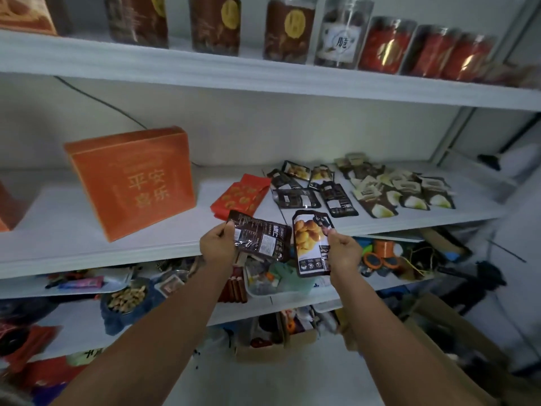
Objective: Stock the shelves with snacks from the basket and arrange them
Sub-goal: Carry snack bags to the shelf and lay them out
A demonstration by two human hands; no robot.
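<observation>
My left hand [217, 244] grips a dark snack packet [262, 237] by its left edge, back side up, just above the front lip of the white middle shelf [87, 238]. My right hand [345, 251] holds a second black packet [310, 241] printed with golden round snacks, upright, by its right edge. Both packets hang in front of the shelf edge, side by side. On the shelf behind them lie several similar black packets [304, 189], a red packet stack [240, 197] and a spread of small dark-and-cream sachets [401, 191]. No basket is visible.
An orange gift box [131, 183] stands on the shelf's left half. The top shelf holds a row of clear snack jars [289, 27]. Lower shelves are crowded with mixed goods, including a bowl of nuts [127, 297]. A cardboard box [456, 332] sits at lower right.
</observation>
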